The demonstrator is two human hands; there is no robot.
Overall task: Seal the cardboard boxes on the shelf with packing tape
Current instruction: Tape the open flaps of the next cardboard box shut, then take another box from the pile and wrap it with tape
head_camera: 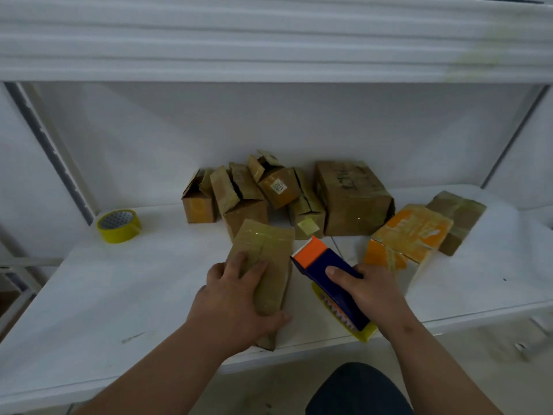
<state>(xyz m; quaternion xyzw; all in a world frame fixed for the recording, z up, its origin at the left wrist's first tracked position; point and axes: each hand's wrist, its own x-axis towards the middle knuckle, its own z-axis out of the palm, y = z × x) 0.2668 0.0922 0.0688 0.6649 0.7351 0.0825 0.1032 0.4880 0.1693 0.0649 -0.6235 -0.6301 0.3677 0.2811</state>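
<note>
A long brown cardboard box (269, 250) lies at the front middle of the white shelf (119, 295), with shiny tape across its top. My left hand (236, 298) grips its near end, thumb under the right side. Just right of it, my right hand (371, 292) holds a blue and orange tape dispenser (326, 265) with a yellow roll at its lower end. The dispenser's orange tip sits beside the box's right edge. Behind, several small brown boxes (239, 199) stand with flaps open, next to a larger closed box (353, 199).
A spare roll of yellow tape (119, 225) stands at the left of the shelf. An orange and white box (410, 235) and a taped brown box (457, 217) lie at the right. An upper shelf (269, 55) overhangs. Grey uprights frame both sides.
</note>
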